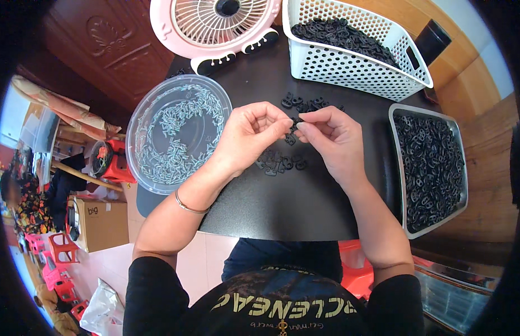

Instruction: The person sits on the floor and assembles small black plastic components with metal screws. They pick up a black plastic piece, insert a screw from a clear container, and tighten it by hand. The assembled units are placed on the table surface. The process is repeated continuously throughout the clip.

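My left hand (253,134) and my right hand (334,137) meet above the dark table, thumbs and forefingers pinched together. Between the fingertips is a small black plastic piece (295,124), mostly covered, so its exact shape is hidden. Just beyond my hands lies a loose group of black plastic pieces with round holes (313,105). More black pieces (282,162) are spread on the table below my fingers. Left of my left hand stands a round clear tub (132,147) holding many short silvery metal pieces (179,151) that look like springs.
A white perforated basket (349,74) of black pieces stands at the far right. Along the right edge is a metal tray (406,218) full of black holed pieces. A pink fan (159,22) stands at the back. A cardboard box (103,224) and stools are on the floor at left.
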{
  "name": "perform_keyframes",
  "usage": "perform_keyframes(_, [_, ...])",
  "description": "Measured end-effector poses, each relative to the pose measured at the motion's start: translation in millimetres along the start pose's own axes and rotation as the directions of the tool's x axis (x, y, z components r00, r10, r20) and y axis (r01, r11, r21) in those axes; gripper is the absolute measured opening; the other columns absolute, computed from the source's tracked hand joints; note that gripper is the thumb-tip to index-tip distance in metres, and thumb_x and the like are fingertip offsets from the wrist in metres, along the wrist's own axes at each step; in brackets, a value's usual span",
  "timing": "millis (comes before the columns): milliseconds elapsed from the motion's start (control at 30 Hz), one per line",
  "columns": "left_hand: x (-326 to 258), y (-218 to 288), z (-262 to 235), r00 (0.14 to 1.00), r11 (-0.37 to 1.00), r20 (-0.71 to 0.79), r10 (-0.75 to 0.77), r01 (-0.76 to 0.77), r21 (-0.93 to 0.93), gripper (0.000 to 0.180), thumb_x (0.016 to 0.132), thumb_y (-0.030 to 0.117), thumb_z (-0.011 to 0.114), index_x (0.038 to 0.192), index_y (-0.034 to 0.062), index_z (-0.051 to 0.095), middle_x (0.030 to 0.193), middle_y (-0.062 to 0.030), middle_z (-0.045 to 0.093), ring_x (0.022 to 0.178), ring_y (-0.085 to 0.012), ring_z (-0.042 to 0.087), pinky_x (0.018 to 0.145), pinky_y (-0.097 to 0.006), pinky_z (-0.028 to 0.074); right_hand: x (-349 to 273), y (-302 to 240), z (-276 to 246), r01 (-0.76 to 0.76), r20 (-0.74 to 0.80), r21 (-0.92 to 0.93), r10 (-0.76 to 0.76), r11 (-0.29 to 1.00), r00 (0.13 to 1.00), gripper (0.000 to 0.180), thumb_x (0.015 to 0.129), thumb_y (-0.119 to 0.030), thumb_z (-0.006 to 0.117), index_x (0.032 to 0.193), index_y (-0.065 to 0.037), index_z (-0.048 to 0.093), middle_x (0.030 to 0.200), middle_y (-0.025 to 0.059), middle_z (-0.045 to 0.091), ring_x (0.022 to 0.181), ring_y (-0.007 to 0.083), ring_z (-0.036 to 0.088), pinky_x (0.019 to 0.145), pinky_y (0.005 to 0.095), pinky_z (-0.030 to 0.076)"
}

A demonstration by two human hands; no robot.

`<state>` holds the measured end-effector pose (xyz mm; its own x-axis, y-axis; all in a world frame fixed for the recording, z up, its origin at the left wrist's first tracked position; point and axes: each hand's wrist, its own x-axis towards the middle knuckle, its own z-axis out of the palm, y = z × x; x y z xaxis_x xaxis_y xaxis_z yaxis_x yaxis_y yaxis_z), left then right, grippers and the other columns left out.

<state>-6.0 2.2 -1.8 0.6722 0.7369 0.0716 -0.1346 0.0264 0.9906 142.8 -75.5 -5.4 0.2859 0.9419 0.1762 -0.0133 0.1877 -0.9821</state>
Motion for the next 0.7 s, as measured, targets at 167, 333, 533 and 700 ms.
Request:
perform_keyframes(167, [-2,4,2,0.999,0.999,-0.003,0.038,-0.038,0.025,0.004,0.079,0.002,0.060,0.082,-0.0003,0.059,0.076,-0.0012,0.060,0.068,-0.0036,0.054,0.062,-0.017,0.043,1,-4,-2,-0.061,0.043,0.054,0.059,0.997,0.997,0.009,0.078,0.000,0.060,0.087,0.002,0.058,0.079,0.0083,0.062,0.071,0.0111,0.061,0.065,0.0208,0.050])
perform_keyframes(333, [-3,1,-3,0.999,0.989,0.016,0.049,-0.051,0.137,0.008,0.078,0.003,0.061,0.084,-0.0018,0.060,0.077,-0.0017,0.061,0.066,-0.0023,0.053,0.059,-0.016,0.043,0,-1,-5,-0.091,0.095,0.126,0.080,0.988,0.992,0.009,0.078,0.000,0.059,0.087,0.003,0.058,0.080,0.0091,0.061,0.072,0.0117,0.061,0.066,0.0211,0.051])
perform_keyframes(533, [-5,37,-7,0.869,0.760,-0.069,0.491,-0.388,0.521,0.032,0.067,0.004,0.068,0.098,-0.0003,0.059,0.081,-0.0035,0.059,0.072,-0.0088,0.054,0.069,-0.022,0.045,6,1,-1,-0.032,0.033,0.097,0.029,0.995,0.999,0.015,0.080,-0.001,0.055,0.094,0.003,0.058,0.081,0.0080,0.061,0.074,0.0112,0.060,0.068,0.0215,0.049])
perform_keyframes(700, [-42,124,6,0.205,0.050,0.168,0.964,-0.762,0.646,0.075,0.071,0.044,0.067,0.118,-0.0079,0.040,0.086,-0.0115,0.055,0.073,-0.0231,0.053,0.068,-0.031,0.044,10,11,-18,0.039,-0.068,-0.055,-0.042,0.998,0.997,0.016,0.082,-0.001,0.051,0.096,0.002,0.059,0.081,0.0060,0.061,0.072,0.0100,0.060,0.069,0.0215,0.049])
